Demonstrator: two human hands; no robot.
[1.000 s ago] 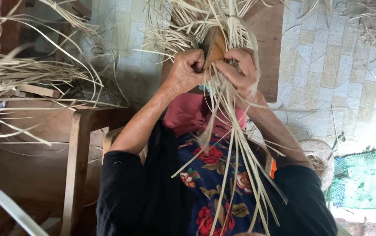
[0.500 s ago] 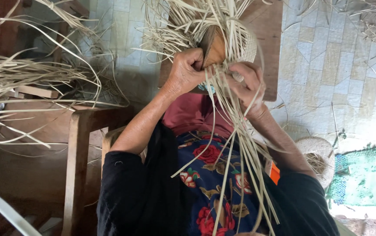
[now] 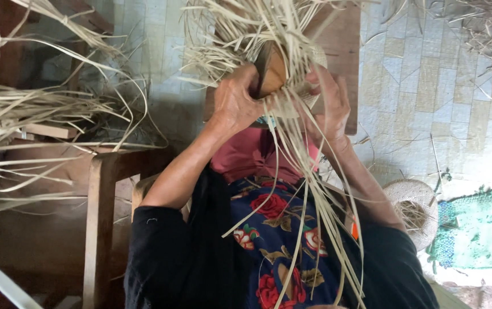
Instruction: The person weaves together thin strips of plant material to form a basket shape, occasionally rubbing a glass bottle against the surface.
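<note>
i judge the weaving is mid-round. my left hand (image 3: 235, 102) is clenched around the wooden block (image 3: 271, 70), held above my lap, over the floor by the wooden board's (image 3: 337, 51) near edge. my right hand (image 3: 329, 103) presses the straw strips (image 3: 291, 114) with loosely curled fingers. the next move calls for a firm tuck. since half a second ago the right hand has shifted lower.
</note>
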